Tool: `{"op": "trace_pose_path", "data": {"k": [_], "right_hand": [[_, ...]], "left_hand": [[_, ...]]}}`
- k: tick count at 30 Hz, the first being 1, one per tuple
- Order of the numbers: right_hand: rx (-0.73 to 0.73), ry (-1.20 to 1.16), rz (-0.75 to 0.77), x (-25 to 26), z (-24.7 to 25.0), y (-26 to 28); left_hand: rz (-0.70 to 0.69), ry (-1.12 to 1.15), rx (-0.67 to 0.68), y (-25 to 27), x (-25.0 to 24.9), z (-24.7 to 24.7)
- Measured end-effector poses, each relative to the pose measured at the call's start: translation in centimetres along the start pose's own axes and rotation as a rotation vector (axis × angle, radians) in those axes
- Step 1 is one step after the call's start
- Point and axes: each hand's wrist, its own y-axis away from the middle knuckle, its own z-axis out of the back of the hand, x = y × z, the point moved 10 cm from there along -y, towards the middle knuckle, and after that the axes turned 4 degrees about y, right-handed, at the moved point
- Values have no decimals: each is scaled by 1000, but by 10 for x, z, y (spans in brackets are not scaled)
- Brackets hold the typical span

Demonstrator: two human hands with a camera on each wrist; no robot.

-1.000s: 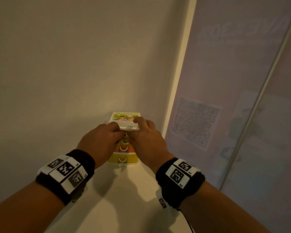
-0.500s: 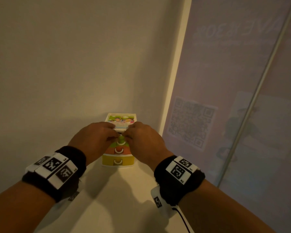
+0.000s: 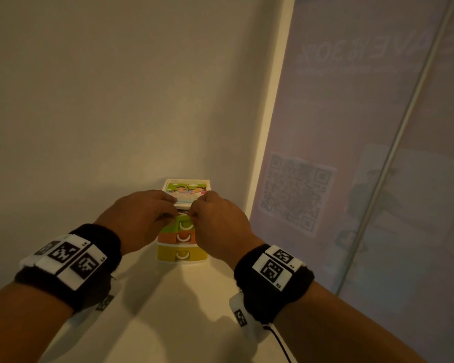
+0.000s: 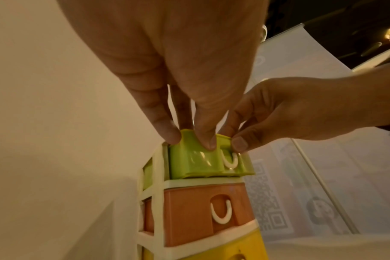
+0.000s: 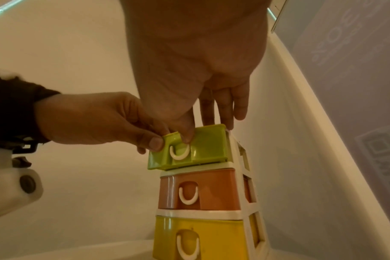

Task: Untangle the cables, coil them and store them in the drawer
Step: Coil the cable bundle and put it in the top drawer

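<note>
A small white-framed drawer unit (image 3: 186, 191) with a cartoon picture on top stands in the corner. Its green top drawer (image 3: 180, 226) (image 4: 194, 163) (image 5: 203, 149) sticks out a little. The orange drawer (image 3: 168, 238) and the yellow drawer (image 3: 168, 254) below it are pushed in. My left hand (image 3: 165, 214) (image 4: 189, 137) pinches the green drawer's front wall at its left, thumb on the face. My right hand (image 3: 198, 214) (image 5: 203, 130) pinches it at the right the same way. I cannot tell whether a pale scrap between the fingertips is cable; no cable shows plainly.
A plain wall (image 3: 89, 127) rises behind and to the left of the unit. A frosted panel with a QR code (image 3: 296, 195) closes the right side. The unit stands on a white tabletop (image 3: 184, 310). A black lead (image 3: 281, 344) hangs from my right wrist device.
Both hands came down from the unit's top edge to the green drawer's front. The green drawer now sticks out farther than before.
</note>
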Motion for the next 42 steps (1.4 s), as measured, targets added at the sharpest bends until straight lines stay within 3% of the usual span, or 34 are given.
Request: {"op": "trace_pose_path", "data": {"k": [10,20,23,27,35,42], "right_hand": [[-24,16,-6,-2,2,0],[100,-3,-24,-1,0,1],[79,26,-36,-3,0,-2],[30,37,-18,-3,-3,-5],[38,42,8,-3,-12,-1],[64,-34,-18,-5,-13,-4]], "left_hand": [[37,33,-24,-5,2,2],[0,69,38,-3,10,-5],[18,93,-15,-3,11,-1],[154,307,-159,5,20,9],[55,121,-109,10,17,-5],[-15,190,-129,9,22,2]]}}
